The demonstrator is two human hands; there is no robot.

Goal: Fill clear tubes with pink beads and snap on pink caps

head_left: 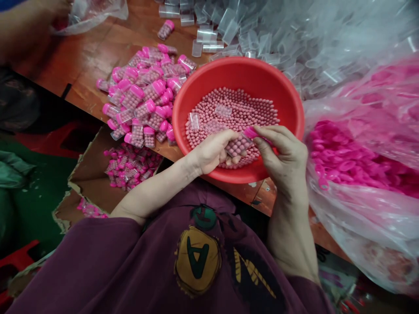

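Note:
My left hand (216, 150) is closed round a small clear bottle (238, 146) full of pink beads, tilted over the red basin (237, 65). Between the thumb and fingers of my right hand (283, 150) is a bright pink cap (251, 132), at the bottle's mouth. Whether the cap is seated I cannot tell. Loose pink beads (235, 100) cover the basin's bottom, and two clear bottles, one of them an upright-looking bottle (194, 121), lie among them.
Capped, bead-filled bottles (144, 93) are heaped left of the basin, with more in a cardboard box (94, 163) below. Empty clear bottles (262, 41) pile up behind. A plastic bag (353, 213) of pink caps (353, 161) lies at right. Another person's arm (26, 30) reaches in at upper left.

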